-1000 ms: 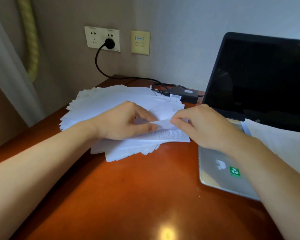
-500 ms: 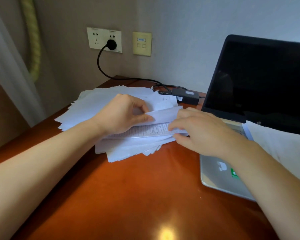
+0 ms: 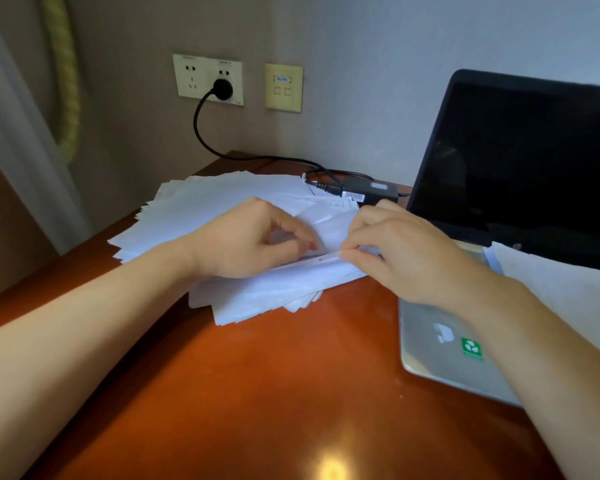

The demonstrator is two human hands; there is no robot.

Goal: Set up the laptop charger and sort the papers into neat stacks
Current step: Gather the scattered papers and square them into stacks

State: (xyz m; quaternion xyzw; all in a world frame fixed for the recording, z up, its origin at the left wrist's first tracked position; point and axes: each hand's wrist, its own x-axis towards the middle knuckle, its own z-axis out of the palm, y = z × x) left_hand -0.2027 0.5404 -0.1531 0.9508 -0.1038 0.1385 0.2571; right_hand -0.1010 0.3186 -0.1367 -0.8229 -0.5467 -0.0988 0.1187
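A messy pile of white papers (image 3: 205,209) lies fanned out on the wooden desk (image 3: 274,375). My left hand (image 3: 250,240) rests on the pile with fingers curled, pinching a sheet near its front edge. My right hand (image 3: 395,251) pinches the same sheet's edge (image 3: 323,259) at the pile's right side. The black charger brick (image 3: 369,194) lies behind the papers, its cable running to the plug (image 3: 222,89) in the wall socket. The open laptop (image 3: 520,174) stands at the right, screen dark.
More white paper (image 3: 561,292) lies over the laptop's keyboard at the right. A second wall plate (image 3: 283,87) sits beside the socket. A curtain (image 3: 18,133) hangs at the left past the desk edge.
Both hands have shifted slightly on the pile; the lifted sheet seen half a second ago now lies lower, pinched between both hands at its front edge.
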